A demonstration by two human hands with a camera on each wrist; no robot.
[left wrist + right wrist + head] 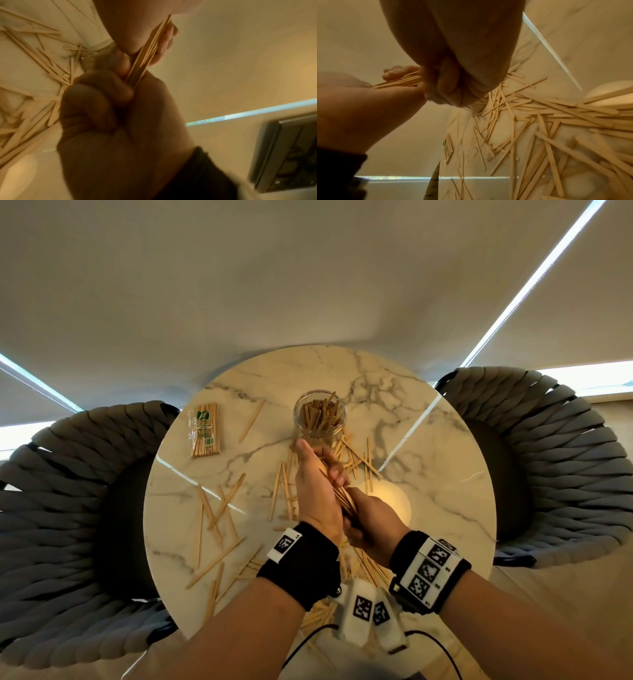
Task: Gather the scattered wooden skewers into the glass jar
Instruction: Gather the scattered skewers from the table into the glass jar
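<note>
A glass jar [320,416] holding several skewers stands upright at the middle back of the round marble table [445,467]. Just in front of it both hands hold one bundle of skewers [342,498] above the table. My left hand [327,474] curls its fingers round the bundle's upper part, and my right hand [358,520] grips the lower end in a fist. The wrist views show the same bundle [147,54] [399,81] between the left hand [159,36] [368,101] and the right hand [106,102] [453,75]. Loose skewers [219,508] [539,121] [37,65] lie scattered over the table.
A sealed pack of skewers [204,429] lies at the table's back left. Woven grey chairs stand at the left [68,508] and right [548,467] of the table. Black cables [318,642] hang near the front edge.
</note>
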